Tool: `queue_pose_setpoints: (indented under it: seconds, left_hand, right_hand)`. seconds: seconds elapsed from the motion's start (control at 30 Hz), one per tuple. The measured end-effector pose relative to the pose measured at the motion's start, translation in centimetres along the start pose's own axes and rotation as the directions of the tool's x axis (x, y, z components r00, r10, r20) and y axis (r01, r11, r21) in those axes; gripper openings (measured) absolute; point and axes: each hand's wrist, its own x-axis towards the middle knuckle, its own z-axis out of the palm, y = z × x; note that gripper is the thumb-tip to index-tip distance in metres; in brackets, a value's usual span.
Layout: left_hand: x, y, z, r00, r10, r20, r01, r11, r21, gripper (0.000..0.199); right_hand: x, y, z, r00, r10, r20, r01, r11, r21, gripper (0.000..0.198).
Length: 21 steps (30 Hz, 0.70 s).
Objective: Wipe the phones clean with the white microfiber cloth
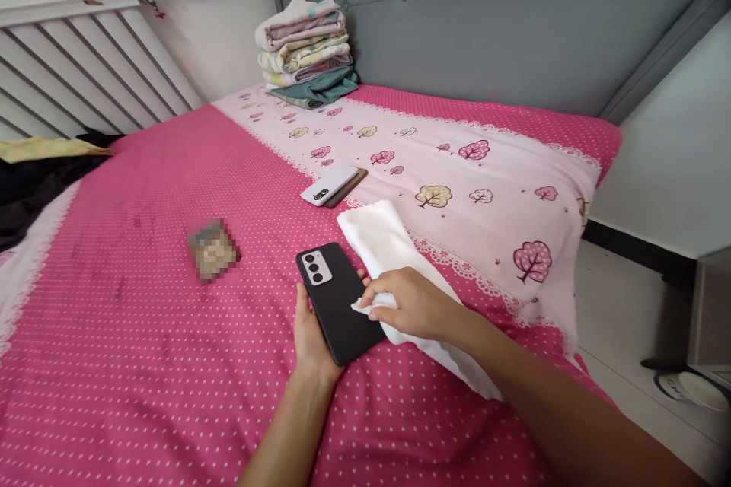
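Note:
A black smartphone (341,319) rests back side up in my left hand (313,335), its light camera block showing at the upper left corner. My left thumb lies along one long edge, and fingertips curl round the far edge. In a pinch, my right hand (414,303) holds a bunched bit of white cloth (374,304) at the phone's back. A larger white cloth (380,232) spreads on the bed under my right hand; whether both are one piece I cannot tell. Beyond the phone lie a pale lilac phone (328,184) and a brownish flat item (352,189) partly beneath it.
A blurred-out small item (213,251) lies left on the pink dotted bedspread (142,365). Folded fabrics (305,46) are stacked against the grey headboard (457,23). Dark clothing (28,190) lies at the left edge, near a white radiator (91,68). The floor (622,297) shows at right.

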Motion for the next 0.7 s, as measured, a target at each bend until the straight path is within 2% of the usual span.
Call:
queue_pose_setpoints:
  seconds: [0.53, 0.7]
  left_hand:
    - [0.22, -0.04, -0.16, 1.000, -0.002, 0.007, 0.002, 1.000, 0.000, 0.068]
    - [0.14, -0.06, 0.06, 1.000, 0.006, -0.023, -0.006, 1.000, 0.000, 0.068]
  right_hand:
    - [0.03, 0.15, 0.44, 0.999, 0.011, -0.035, -0.012, 1.000, -0.014, 0.020]
    - [0.08, 0.22, 0.41, 0.999, 0.016, -0.032, -0.017, 1.000, -0.020, 0.020]
